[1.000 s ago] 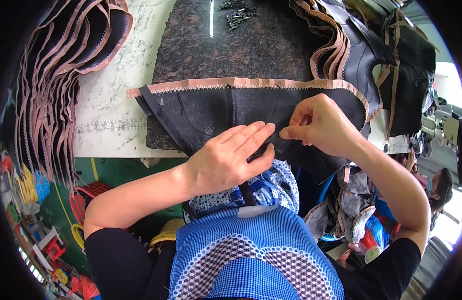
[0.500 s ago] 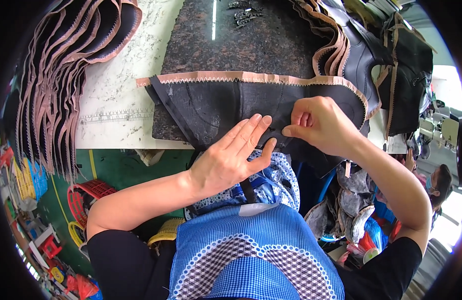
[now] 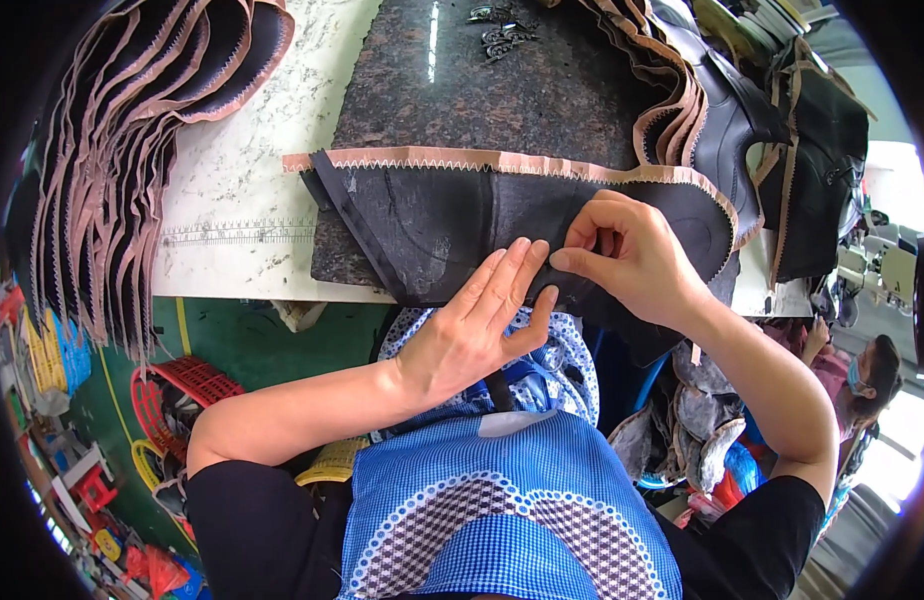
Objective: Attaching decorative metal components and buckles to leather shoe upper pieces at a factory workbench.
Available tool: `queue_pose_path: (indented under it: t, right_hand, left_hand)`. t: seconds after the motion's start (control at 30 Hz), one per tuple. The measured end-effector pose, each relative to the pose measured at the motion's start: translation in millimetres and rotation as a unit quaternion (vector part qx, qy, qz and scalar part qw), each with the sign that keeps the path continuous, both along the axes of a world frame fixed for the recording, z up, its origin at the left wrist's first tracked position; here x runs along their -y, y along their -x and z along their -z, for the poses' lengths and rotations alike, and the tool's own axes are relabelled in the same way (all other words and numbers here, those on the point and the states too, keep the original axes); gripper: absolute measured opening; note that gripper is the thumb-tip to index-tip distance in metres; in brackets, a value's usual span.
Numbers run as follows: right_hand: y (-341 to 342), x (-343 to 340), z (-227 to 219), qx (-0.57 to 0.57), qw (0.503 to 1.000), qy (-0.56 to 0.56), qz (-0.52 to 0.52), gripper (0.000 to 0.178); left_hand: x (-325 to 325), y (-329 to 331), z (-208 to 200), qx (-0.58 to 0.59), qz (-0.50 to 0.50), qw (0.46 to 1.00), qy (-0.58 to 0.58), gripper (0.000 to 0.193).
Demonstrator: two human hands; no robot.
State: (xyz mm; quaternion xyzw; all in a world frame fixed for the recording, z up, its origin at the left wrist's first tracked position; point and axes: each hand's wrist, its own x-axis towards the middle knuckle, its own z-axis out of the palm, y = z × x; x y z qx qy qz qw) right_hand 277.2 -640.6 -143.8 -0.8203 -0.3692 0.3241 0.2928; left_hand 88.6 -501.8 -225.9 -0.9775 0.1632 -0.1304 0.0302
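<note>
A black boot upper piece (image 3: 397, 215) with a pinkish-brown, zigzag-stitched edge lies across a dark stone slab (image 3: 412, 105) and hangs over the table's front edge. Flat on its lower part rest the straight fingers of my left hand (image 3: 457, 335), thumb held apart. My right hand (image 3: 632, 260) is closed in a pinch, thumb against forefinger, just above the piece beside my left fingertips. Whatever sits in that pinch is too small or hidden to name. Several small dark metal-looking fittings (image 3: 504, 38) lie at the slab's far end.
Stacked black pieces with the same pinkish edging (image 3: 132, 120) drape over the white table (image 3: 242, 180) at left. More edged pieces (image 3: 672, 110) and a black boot (image 3: 822, 170) stand at right. Below are a red basket (image 3: 187, 385) and grey padded pieces (image 3: 702, 410). A masked person (image 3: 867, 375) is farther right.
My right hand has shifted slightly left, its pinch now closer to my left fingertips. My left hand still lies flat on the boot upper piece. The whole view has shifted a little.
</note>
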Motion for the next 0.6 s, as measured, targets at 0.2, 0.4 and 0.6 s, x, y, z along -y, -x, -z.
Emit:
queue_pose_path:
  t: [0.2, 0.4, 0.6]
  right_hand:
    - [-5, -14, -7, 0.019, 0.989, 0.148, -0.009, 0.03]
    - [-17, -23, -17, -0.006, 0.986, 0.157, -0.058, 0.033]
    - [-27, -23, -8, 0.022, 0.984, 0.138, -0.114, 0.035]
  left_hand:
    - [-1, 0, 0, 0.002, 0.013, 0.999, 0.048, 0.051]
    - [-11, -6, -8, 0.004, 0.027, 0.988, 0.149, 0.067]
    - [-28, -20, -21, -0.007, 0.047, 0.972, 0.231, 0.053]
